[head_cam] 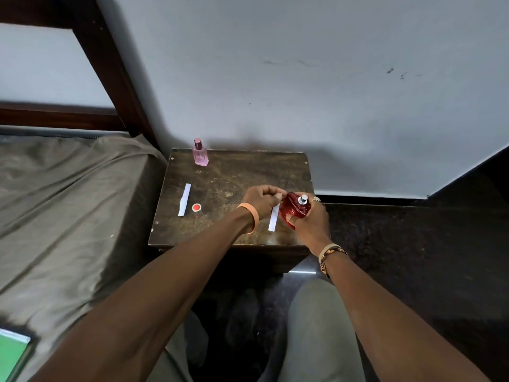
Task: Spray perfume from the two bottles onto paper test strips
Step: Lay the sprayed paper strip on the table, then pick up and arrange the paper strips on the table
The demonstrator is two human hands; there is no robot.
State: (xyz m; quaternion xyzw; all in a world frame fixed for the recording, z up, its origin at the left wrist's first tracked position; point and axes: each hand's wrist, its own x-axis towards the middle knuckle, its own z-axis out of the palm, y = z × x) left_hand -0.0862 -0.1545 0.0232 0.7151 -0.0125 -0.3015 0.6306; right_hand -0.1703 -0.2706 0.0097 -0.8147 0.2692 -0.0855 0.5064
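My right hand (pixel 311 219) grips a red perfume bottle (pixel 294 209) with its silver sprayer uncovered, held over the right side of the small wooden table (pixel 234 172). My left hand (pixel 263 201) pinches the top of a white paper strip (pixel 274 219) that hangs right beside the bottle. A second white strip (pixel 184 199) lies flat on the table's left side. Next to it stands the red bottle's cap (pixel 196 209). A pink perfume bottle (pixel 200 152) stands capped at the table's far left corner.
A bed with a grey-brown sheet (pixel 68 202) borders the table on the left, with a dark wooden frame (pixel 110 78) behind. A green book (pixel 12 354) lies on the bed's near corner. The wall (pixel 303 78) rises right behind the table. Dark floor lies to the right.
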